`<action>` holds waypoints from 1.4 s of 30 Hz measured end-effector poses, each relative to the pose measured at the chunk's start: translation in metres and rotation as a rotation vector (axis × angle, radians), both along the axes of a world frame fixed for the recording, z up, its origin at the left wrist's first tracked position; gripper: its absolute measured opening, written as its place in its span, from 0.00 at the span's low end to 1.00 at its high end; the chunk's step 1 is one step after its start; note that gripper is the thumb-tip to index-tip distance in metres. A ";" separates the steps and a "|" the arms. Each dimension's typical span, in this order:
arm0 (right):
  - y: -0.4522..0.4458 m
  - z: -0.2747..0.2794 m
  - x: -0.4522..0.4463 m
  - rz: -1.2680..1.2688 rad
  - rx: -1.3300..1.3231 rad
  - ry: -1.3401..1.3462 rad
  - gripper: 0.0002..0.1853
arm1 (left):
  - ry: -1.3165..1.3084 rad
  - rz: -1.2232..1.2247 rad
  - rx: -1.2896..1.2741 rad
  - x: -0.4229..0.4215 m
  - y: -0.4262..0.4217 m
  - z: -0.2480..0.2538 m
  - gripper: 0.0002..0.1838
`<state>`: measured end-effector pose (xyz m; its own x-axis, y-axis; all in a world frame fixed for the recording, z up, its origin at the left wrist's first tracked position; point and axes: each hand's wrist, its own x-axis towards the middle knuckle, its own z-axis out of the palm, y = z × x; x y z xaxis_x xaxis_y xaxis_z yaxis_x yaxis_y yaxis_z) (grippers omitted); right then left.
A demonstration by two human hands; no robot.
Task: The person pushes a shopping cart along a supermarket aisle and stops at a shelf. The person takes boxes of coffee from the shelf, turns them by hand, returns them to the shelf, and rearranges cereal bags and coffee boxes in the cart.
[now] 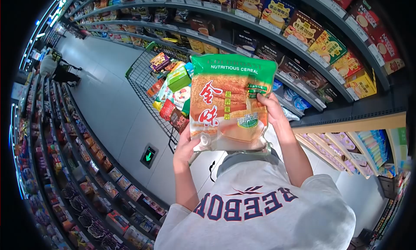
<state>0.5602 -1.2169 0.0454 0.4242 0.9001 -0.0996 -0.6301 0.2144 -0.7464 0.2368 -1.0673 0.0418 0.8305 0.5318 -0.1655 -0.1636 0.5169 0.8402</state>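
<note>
A large bag of cereal (234, 104), green along the top and brown below with red characters, is held up in front of my chest, its printed front facing me. My left hand (186, 147) grips its lower left corner, thumb on the front. On the right edge, my right hand (271, 107) has its thumb pressed on the front, the other fingers hidden behind. Beyond the bag stands a shopping cart (139, 83) with several packages in it, among them a green box (179, 78) and a red-brown pouch (173, 115).
Shelves of boxed coffee (303, 29) curve along the right and top. More shelves of packaged goods (93, 185) line the left side. A floor sign with a green arrow (149, 155) lies in the aisle. Far down the aisle, a person (48, 67) stands near the left shelves.
</note>
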 end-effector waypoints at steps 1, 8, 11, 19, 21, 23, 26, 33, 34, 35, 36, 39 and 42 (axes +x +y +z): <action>-0.001 0.002 -0.003 -0.015 0.000 0.008 0.17 | 0.044 0.012 0.023 0.002 0.000 -0.001 0.40; -0.031 -0.030 0.005 -0.186 -0.188 -0.009 0.17 | 0.321 0.184 0.238 0.021 -0.005 -0.028 0.27; -0.050 -0.044 0.004 -0.243 -0.256 -0.007 0.19 | 0.378 0.309 0.337 0.024 -0.017 -0.062 0.23; -0.072 -0.051 0.000 -0.284 -0.262 0.085 0.19 | 0.485 0.379 0.096 0.029 -0.015 -0.050 0.20; -0.073 -0.047 0.003 -0.278 -0.251 0.092 0.18 | 0.514 0.351 0.012 0.029 -0.018 -0.043 0.21; -0.069 -0.037 0.004 -0.306 -0.253 0.124 0.18 | 0.546 0.272 0.072 0.027 -0.014 -0.045 0.22; -0.063 -0.036 0.010 -0.281 -0.229 0.153 0.17 | 0.474 0.264 0.180 0.021 -0.015 -0.081 0.22; -0.023 -0.019 0.003 -0.231 -0.285 0.173 0.17 | 0.310 0.171 -0.076 0.018 -0.050 -0.042 0.22; -0.016 -0.024 0.002 -0.231 -0.304 0.157 0.18 | 0.341 0.158 -0.105 0.017 -0.055 -0.053 0.22; -0.008 -0.029 0.000 -0.227 -0.323 0.141 0.18 | 0.372 0.148 -0.135 0.016 -0.059 -0.063 0.22; 0.001 -0.021 -0.008 -0.222 -0.328 0.108 0.17 | 0.411 0.152 -0.198 0.020 -0.063 -0.052 0.21; 0.023 -0.030 -0.018 -0.165 -0.352 0.127 0.17 | 0.339 0.083 -0.217 0.015 -0.070 -0.051 0.21; 0.042 -0.031 -0.029 -0.157 -0.370 0.091 0.18 | 0.187 0.108 -0.354 0.013 -0.079 -0.047 0.24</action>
<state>0.5307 -1.1753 0.0144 0.5280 0.7213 -0.4482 -0.6782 0.0404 -0.7338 0.2500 -1.1458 -0.0052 0.7112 0.4975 -0.4967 -0.0939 0.7674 0.6343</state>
